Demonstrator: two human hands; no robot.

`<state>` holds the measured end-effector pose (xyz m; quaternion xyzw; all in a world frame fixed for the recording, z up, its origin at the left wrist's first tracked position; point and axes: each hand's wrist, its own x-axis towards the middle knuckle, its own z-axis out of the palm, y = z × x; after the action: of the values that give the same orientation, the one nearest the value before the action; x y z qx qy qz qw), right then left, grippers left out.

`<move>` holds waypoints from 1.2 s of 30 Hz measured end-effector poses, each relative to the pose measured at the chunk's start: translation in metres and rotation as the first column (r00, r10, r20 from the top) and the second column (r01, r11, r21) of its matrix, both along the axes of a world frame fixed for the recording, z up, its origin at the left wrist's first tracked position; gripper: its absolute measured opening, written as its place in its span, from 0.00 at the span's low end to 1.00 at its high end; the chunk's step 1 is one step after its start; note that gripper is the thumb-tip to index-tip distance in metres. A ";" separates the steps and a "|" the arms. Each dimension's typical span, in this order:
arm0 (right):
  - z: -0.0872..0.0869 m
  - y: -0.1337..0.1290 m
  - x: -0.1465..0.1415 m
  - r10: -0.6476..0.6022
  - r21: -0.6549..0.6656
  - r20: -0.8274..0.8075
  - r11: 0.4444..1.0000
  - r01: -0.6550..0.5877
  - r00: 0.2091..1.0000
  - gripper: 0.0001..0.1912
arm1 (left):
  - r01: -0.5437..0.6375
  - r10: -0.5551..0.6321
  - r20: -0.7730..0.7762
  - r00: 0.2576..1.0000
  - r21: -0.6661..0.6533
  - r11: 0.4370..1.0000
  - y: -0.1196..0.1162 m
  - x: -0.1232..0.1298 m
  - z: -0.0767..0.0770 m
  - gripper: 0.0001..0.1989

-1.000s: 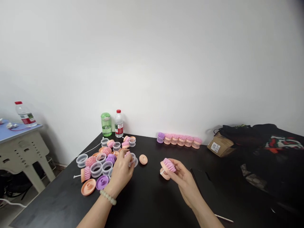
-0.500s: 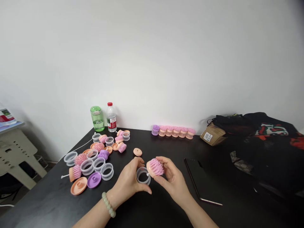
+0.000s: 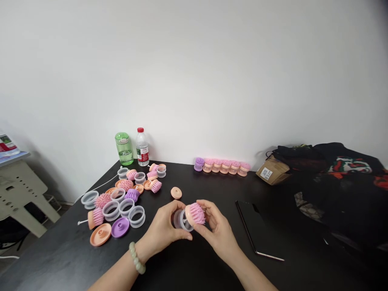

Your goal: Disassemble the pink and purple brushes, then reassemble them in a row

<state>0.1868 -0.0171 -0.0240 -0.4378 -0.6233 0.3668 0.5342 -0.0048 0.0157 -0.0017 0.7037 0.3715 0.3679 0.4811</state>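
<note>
Above the black table, my left hand [image 3: 165,226] is closed around a clear plastic ring [image 3: 178,220], its thumb along the lower side. My right hand [image 3: 218,228] grips a pink-bristled brush head [image 3: 195,214] with a peach base. The base faces left, right at the ring's opening, and a short white stem points from it into the ring. Whether base and rim touch, I cannot tell. A peach disc cap [image 3: 176,192] lies just beyond my hands. To the left, a purple disc cap [image 3: 120,227] and a peach one [image 3: 101,235] lie near several clear rings [image 3: 137,216].
More brush heads [image 3: 95,218] lie among the rings. Assembled brushes [image 3: 224,166] stand in a row by the wall. A green bottle [image 3: 124,148] and a water bottle [image 3: 142,147] stand back left. At right are a phone [image 3: 257,226], a cardboard box [image 3: 273,171] and dark clothing [image 3: 333,194].
The brush head has moved slightly left toward the ring, its stem now inside the opening. The ring has turned so that its opening faces more toward the brush head.
</note>
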 end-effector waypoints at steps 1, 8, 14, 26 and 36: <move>0.000 0.000 0.000 0.014 -0.006 -0.017 1.000 -0.014 1.000 0.23 | 0.009 -0.008 0.025 1.000 -0.035 0.999 0.000 0.000 0.000 0.29; 0.000 -0.003 0.001 0.044 0.013 0.032 0.999 -0.045 0.999 0.24 | 0.011 -0.010 0.015 1.000 -0.051 0.999 -0.001 -0.001 0.006 0.24; 0.003 -0.004 0.002 0.045 0.022 0.056 0.999 -0.046 0.997 0.24 | 0.016 -0.016 0.023 1.000 0.001 1.000 -0.003 -0.001 0.007 0.22; 0.004 -0.005 0.002 0.045 0.046 0.104 0.998 -0.050 0.994 0.25 | 0.129 -0.106 0.129 0.986 -0.193 0.973 -0.010 0.001 0.005 0.22; 0.011 -0.006 0.004 0.011 0.185 0.230 0.981 -0.055 0.973 0.17 | 0.184 -0.049 0.315 0.948 -0.416 0.890 -0.011 0.003 0.008 0.22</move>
<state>0.1907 -0.0227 -0.0135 -0.4135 -0.7197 0.2619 0.4924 -0.0018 0.0042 0.0066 0.5349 0.3254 0.3453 0.6991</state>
